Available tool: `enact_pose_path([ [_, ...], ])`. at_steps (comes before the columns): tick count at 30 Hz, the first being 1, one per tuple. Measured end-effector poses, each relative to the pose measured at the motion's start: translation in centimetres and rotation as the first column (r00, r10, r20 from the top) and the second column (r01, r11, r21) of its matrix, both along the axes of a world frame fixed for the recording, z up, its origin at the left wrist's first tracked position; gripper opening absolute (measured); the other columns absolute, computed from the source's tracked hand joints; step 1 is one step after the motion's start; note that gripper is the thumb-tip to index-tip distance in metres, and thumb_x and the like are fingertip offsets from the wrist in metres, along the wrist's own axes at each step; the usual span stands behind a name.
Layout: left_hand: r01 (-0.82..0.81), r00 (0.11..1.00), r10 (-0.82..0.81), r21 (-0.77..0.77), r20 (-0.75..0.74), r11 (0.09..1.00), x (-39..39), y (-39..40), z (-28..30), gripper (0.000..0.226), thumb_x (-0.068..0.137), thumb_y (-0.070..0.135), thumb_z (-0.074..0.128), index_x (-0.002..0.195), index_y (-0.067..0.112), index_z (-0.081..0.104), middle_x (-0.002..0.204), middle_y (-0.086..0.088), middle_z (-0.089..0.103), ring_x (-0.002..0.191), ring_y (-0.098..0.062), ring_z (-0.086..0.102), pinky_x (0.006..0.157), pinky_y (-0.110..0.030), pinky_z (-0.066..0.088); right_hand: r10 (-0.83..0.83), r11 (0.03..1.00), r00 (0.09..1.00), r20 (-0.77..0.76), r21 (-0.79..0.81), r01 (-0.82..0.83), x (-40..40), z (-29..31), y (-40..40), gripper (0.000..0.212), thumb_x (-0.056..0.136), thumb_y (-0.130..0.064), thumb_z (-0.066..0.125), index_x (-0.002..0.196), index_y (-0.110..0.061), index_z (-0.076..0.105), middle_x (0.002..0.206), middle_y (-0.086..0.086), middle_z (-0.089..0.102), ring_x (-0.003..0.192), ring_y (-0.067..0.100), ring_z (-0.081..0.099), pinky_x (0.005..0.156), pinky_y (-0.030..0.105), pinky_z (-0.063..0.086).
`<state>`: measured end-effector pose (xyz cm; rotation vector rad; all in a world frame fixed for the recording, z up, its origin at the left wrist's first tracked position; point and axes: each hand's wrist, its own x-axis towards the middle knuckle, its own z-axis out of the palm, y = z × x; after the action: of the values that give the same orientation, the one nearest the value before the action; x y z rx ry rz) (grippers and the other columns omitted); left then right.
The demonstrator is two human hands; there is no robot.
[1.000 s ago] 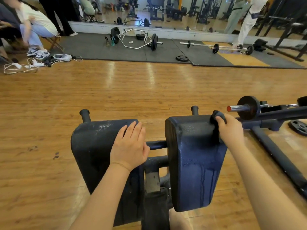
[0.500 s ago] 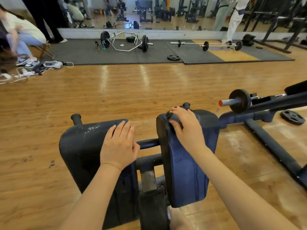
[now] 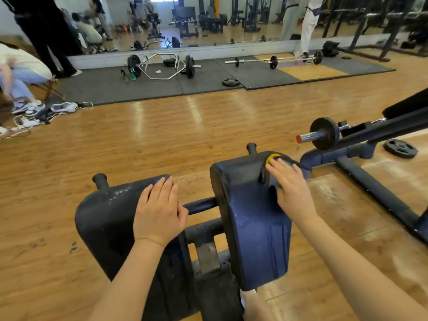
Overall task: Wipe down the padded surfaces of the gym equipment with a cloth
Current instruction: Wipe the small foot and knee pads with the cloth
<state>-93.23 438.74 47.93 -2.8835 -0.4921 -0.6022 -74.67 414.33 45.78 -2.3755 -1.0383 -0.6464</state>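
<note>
Two dark padded cushions stand side by side on a black metal frame in front of me. My left hand [image 3: 159, 212] rests flat, fingers straight, on the top right part of the left pad [image 3: 108, 218]. On the right pad [image 3: 257, 232], whose face is wet with streaks running down, my right hand [image 3: 290, 188] presses a dark cloth with a yellow edge [image 3: 271, 169] against the upper right corner. Most of the cloth is hidden under my fingers.
A black frame bar [image 3: 379, 193] and a loaded sleeve with a small plate [image 3: 324, 135] run to the right. A loose plate [image 3: 400, 148] lies on the wood floor. Barbells [image 3: 273, 60] and a hex bar [image 3: 162, 66] lie on far mats. A seated person [image 3: 20, 72] is at the left.
My right hand moved with the cloth from the pad's right edge to its top left, then back to the upper right corner. My left hand stayed on the left pad.
</note>
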Motion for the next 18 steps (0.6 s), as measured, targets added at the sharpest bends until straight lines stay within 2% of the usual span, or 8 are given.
enact_pose_path([
  [2, 0.000, 1.000, 0.000, -0.002, 0.009, 1.000, 0.1, 0.0, 0.0, 0.052, 0.084, 0.029, 0.034, 0.114, 0.001, 0.065, 0.122, -0.016, 0.062, 0.116, -0.029, 0.058, 0.100, -0.044, 0.041, -0.093, 0.988, 0.982, -0.164, 0.110, 0.112, 1.1, 0.8, -1.0, 0.058, 0.076, 0.018, 0.051, 0.130, -0.005, 0.051, 0.138, 0.013, 0.047, 0.133, 0.030, 0.037, 0.109, 0.034, 0.023],
  [3, 0.006, 1.000, -0.006, 0.000, 0.012, 1.000, 0.1, 0.1, 0.0, 0.051, 0.084, 0.029, 0.034, 0.114, 0.001, 0.066, 0.122, -0.016, 0.063, 0.116, -0.029, 0.058, 0.100, -0.044, 0.042, -0.095, 0.985, 0.977, -0.189, 0.121, 0.119, 1.0, 1.1, -0.9, 0.054, 0.078, 0.017, 0.051, 0.129, -0.003, 0.051, 0.138, 0.014, 0.046, 0.133, 0.031, 0.037, 0.109, 0.033, 0.023],
  [5, 0.009, 1.000, -0.009, 0.005, 0.018, 1.000, 0.1, 0.1, 0.1, 0.051, 0.083, 0.028, 0.034, 0.113, 0.001, 0.066, 0.121, -0.016, 0.063, 0.114, -0.029, 0.059, 0.099, -0.044, 0.043, -0.071, 0.987, 0.987, -0.143, 0.132, 0.090, 0.0, 1.5, 0.5, 0.052, 0.078, 0.015, 0.051, 0.128, 0.000, 0.052, 0.136, 0.016, 0.049, 0.130, 0.033, 0.040, 0.109, 0.041, 0.026],
  [8, -0.004, 1.000, 0.004, 0.005, 0.006, 1.000, 0.0, 0.0, 0.2, 0.052, 0.083, 0.028, 0.034, 0.112, 0.001, 0.067, 0.120, -0.016, 0.064, 0.114, -0.029, 0.060, 0.098, -0.044, 0.044, -0.080, 0.990, 0.995, -0.060, 0.109, 0.087, -2.8, 0.8, 4.4, 0.056, 0.075, 0.004, 0.043, 0.130, -0.008, 0.051, 0.136, 0.010, 0.051, 0.130, 0.028, 0.041, 0.108, 0.051, 0.025],
  [10, -0.001, 1.000, 0.001, -0.001, 0.008, 1.000, 0.0, -0.1, 0.1, 0.052, 0.083, 0.029, 0.034, 0.113, 0.001, 0.067, 0.120, -0.015, 0.064, 0.114, -0.029, 0.060, 0.098, -0.044, 0.044, -0.072, 0.992, 0.997, 0.010, 0.101, 0.071, -5.0, -0.4, 7.0, 0.056, 0.078, -0.001, 0.040, 0.130, -0.015, 0.051, 0.135, 0.005, 0.052, 0.131, 0.023, 0.038, 0.109, 0.048, 0.019],
  [14, 0.001, 1.000, -0.001, 0.009, 0.009, 1.000, 0.0, 0.0, 0.1, 0.052, 0.083, 0.029, 0.034, 0.112, 0.002, 0.067, 0.120, -0.015, 0.064, 0.114, -0.029, 0.060, 0.098, -0.044, 0.044, 0.028, 0.998, 0.995, 0.093, 0.051, -0.033, -5.7, -1.8, 7.4, 0.064, 0.075, 0.006, 0.056, 0.132, -0.022, 0.046, 0.138, 0.002, 0.049, 0.132, 0.021, 0.032, 0.111, 0.045, 0.011],
  [16, 0.000, 1.000, -0.001, 0.017, 0.008, 1.000, 0.1, 0.1, 0.1, 0.052, 0.083, 0.029, 0.034, 0.112, 0.002, 0.067, 0.120, -0.016, 0.064, 0.114, -0.029, 0.060, 0.098, -0.044, 0.044, 0.136, 0.990, 0.982, 0.133, -0.052, -0.130, -4.9, -2.6, 5.0, 0.061, 0.078, 0.002, 0.044, 0.134, -0.024, 0.041, 0.141, -0.001, 0.042, 0.133, 0.020, 0.031, 0.112, 0.042, 0.010],
  [18, -0.001, 1.000, 0.001, 0.008, 0.013, 1.000, 0.0, -0.1, 0.2, 0.052, 0.082, 0.029, 0.034, 0.111, 0.002, 0.067, 0.120, -0.016, 0.064, 0.113, -0.029, 0.060, 0.098, -0.044, 0.044, 0.168, 0.980, 0.977, 0.133, -0.129, -0.152, -3.2, -3.4, 1.8, 0.061, 0.077, 0.000, 0.035, 0.133, -0.025, 0.040, 0.140, 0.000, 0.043, 0.133, 0.020, 0.032, 0.112, 0.040, 0.012],
])
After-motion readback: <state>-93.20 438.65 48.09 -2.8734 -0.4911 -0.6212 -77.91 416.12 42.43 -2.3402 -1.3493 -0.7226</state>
